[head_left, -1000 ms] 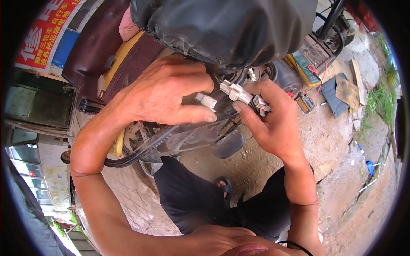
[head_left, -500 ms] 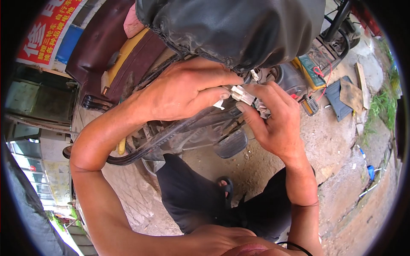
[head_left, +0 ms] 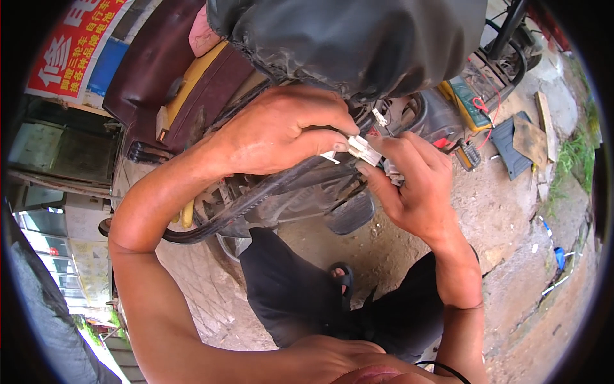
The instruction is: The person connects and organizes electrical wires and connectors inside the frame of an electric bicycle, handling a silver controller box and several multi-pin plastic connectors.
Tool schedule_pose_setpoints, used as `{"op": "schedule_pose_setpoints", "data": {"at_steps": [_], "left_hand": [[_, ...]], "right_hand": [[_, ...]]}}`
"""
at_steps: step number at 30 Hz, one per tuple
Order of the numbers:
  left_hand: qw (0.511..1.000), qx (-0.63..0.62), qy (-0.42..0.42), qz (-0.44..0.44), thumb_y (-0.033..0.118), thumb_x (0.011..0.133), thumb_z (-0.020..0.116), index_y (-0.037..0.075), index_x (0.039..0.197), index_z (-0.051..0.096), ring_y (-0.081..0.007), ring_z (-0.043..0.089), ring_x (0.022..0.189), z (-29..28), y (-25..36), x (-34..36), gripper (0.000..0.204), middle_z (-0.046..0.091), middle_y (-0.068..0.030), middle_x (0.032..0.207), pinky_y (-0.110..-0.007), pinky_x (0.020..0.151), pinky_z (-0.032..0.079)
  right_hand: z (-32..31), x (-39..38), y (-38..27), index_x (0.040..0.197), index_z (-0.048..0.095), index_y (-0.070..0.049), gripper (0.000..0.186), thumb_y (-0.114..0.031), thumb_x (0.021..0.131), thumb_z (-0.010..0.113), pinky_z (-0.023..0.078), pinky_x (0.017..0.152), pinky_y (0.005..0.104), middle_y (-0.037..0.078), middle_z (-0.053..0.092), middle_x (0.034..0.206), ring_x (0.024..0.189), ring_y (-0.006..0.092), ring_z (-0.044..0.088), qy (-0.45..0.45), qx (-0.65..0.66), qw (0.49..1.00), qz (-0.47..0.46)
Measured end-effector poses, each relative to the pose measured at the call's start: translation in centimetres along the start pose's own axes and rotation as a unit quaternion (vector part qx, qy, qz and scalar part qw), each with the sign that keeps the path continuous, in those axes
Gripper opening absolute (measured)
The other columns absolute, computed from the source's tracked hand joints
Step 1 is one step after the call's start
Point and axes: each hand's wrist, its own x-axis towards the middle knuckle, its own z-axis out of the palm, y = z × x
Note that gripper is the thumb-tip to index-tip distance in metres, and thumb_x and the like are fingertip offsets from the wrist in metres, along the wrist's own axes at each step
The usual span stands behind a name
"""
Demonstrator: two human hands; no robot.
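Observation:
A white plastic wire connector (head_left: 363, 151) lies between my two hands, beneath the edge of a black padded cover (head_left: 345, 45). My left hand (head_left: 288, 131) pinches its left end between thumb and fingers. From the other side, my right hand (head_left: 416, 182) grips the connector and more white connector pieces (head_left: 391, 171) near its palm. A small white tab (head_left: 330, 157) sticks out below my left thumb. Just above the right fingers hangs another small white plug (head_left: 380, 118). Whether the gripped connector's halves are fully joined is too small to tell.
Behind my left hand are a maroon seat (head_left: 144, 70) and a black frame tube (head_left: 236, 214). At the right lie a yellow-and-green multimeter (head_left: 470, 102) with red leads, a dark grey panel (head_left: 508, 147) and a wooden strip (head_left: 547, 125). A black pedal (head_left: 350, 214) sits below my hands.
The view has shifted slightly. More of the white connector shows between my fingertips, and my right hand sits slightly lower against it. Both hands keep hold of it.

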Motion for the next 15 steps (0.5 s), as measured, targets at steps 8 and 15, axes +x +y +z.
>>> {"op": "schedule_pose_setpoints", "data": {"at_steps": [8, 15], "left_hand": [[0.995, 0.087, 0.048, 0.026, 0.014, 0.085, 0.082, 0.006, 0.114, 0.075, -0.0306, 0.071, 0.095, 0.8, 0.8, 0.0, 0.031, 0.075, -0.0125, 0.11, -0.04, 0.085, 0.057], [0.985, 0.146, 0.083, 0.037, 0.009, 0.074, 0.084, 0.002, 0.111, 0.074, -0.0311, 0.071, 0.095, 1.5, 2.5, -0.4, 0.039, 0.072, -0.0137, 0.11, -0.038, 0.084, 0.058]], "right_hand": [[0.6, -0.3, 0.6, 0.105, 0.068, -0.006, 0.033, -0.012, 0.076, 0.084, 0.049, 0.057, 0.0399, 0.007, 0.059, 0.078, 0.064, 0.0287, 0.062, 0.032, -0.052, 0.998, -0.022], [1.2, -0.5, -0.6, 0.107, 0.07, -0.002, 0.039, -0.004, 0.071, 0.085, 0.047, 0.058, 0.0383, 0.01, 0.06, 0.079, 0.066, 0.0279, 0.061, 0.041, -0.051, 0.998, -0.016]]}}
